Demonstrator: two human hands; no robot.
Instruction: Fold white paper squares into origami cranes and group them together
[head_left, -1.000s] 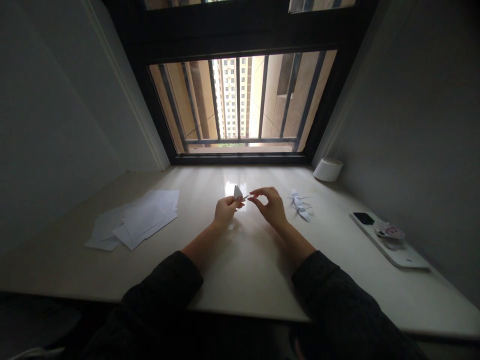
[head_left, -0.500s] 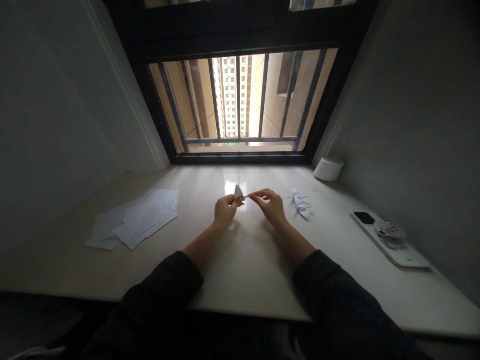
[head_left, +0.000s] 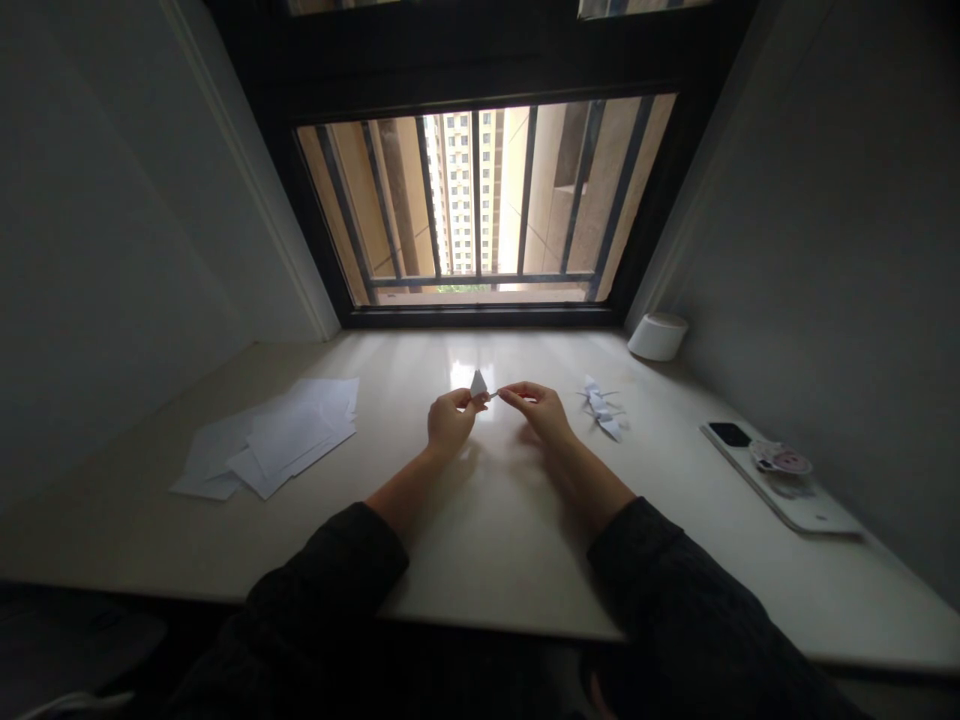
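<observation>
My left hand (head_left: 450,422) pinches a small folded white paper piece (head_left: 478,384) between thumb and fingers, and its pointed top stands up above the fingertips. A thin paper point reaches right from it to my right hand (head_left: 540,412), whose thumb and forefinger are closed on that tip. Both hands are held together above the middle of the pale stone counter (head_left: 487,540). To the right of my right hand, a white origami crane (head_left: 600,412) rests on the counter, not touching either hand.
Loose white paper sheets (head_left: 262,440) lie overlapped at the left. A white smartphone (head_left: 780,480) with a round pink-and-white sticker lies at the right. A white cylindrical cup (head_left: 658,336) stands in the far right corner, below a barred window (head_left: 480,200). Walls flank the counter.
My right hand has lowered slightly and its fingers have flattened along the paper tip. The paper stays in my left hand. The crane and the sheets have not moved.
</observation>
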